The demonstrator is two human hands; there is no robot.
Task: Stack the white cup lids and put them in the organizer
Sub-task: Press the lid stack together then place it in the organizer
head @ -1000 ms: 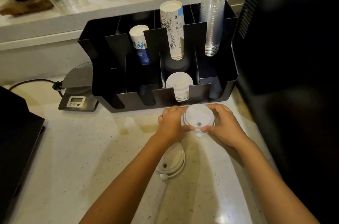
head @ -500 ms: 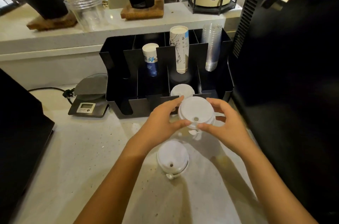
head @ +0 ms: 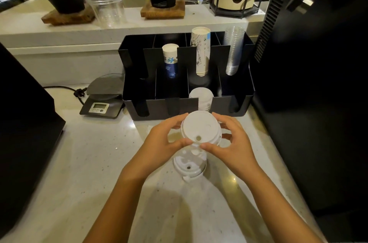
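Note:
Both hands hold a small stack of white cup lids [head: 200, 128] in the air, just in front of the black organizer [head: 185, 103]. My left hand [head: 166, 141] grips its left side and my right hand [head: 232, 143] its right side, thumbs meeting at the near rim. Below them another white lid [head: 189, 166] lies on the counter. A stack of white lids [head: 201, 97] stands in the organizer's front row, third slot from the left.
The organizer also holds blue-print paper cups [head: 170, 59], tall white paper cups [head: 200, 51] and clear plastic cups [head: 233, 51]. A digital scale [head: 101, 101] sits left of it. A black machine [head: 310, 63] stands right, a black appliance [head: 22, 123] left.
The hands have lifted the lid stack off the counter and brought it slightly nearer. The view has tilted up, so the back shelf shows more.

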